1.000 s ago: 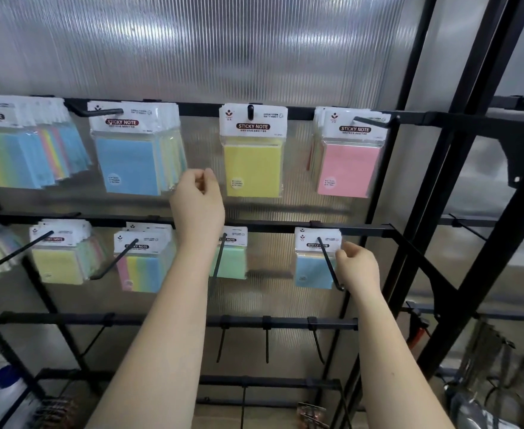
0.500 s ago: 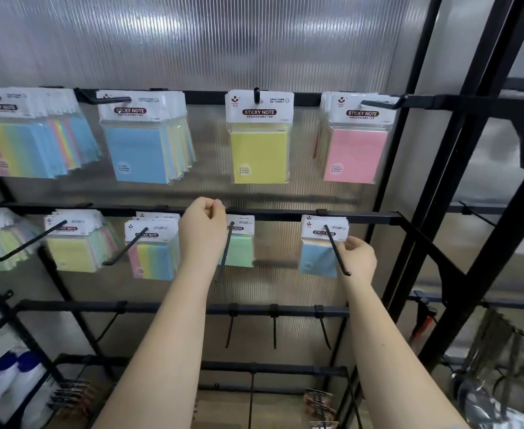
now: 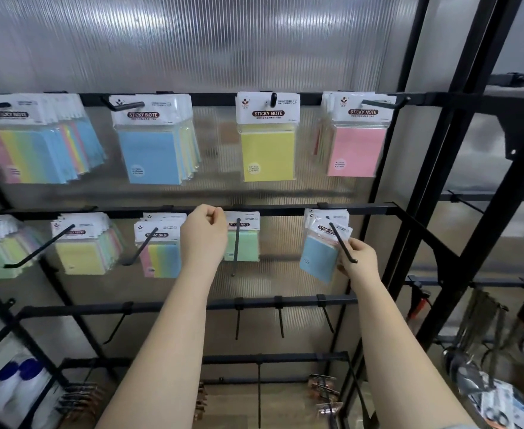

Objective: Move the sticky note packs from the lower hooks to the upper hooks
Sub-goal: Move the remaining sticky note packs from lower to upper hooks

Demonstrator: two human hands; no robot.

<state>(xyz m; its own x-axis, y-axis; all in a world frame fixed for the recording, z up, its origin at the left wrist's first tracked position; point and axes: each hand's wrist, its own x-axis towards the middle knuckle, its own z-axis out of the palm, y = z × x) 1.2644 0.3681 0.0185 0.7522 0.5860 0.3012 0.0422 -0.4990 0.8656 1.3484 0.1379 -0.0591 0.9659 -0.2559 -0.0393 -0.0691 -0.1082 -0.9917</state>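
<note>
Blue pack [image 3: 319, 258]: hanging tilted on lower hook [image 3: 342, 243], whose axis is pointing out toward viewer.
Right hand [image 3: 358, 261]: pinching pack's edge, nearer.
Left hand [image 3: 203, 236]: fingers curling at green pack [image 3: 246, 243]'s header; grip unclear.

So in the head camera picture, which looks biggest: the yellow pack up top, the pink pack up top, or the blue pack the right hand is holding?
1. Yellow pack and pink pack: too alike to rank.
2. Blue pack held by the right hand: clearly smallest.

Matt black metal hooks [image 3: 342, 243], glossy clear plastic packs [image 3: 267, 140], ribbed translucent plastic back panel [image 3: 192, 41]
</note>
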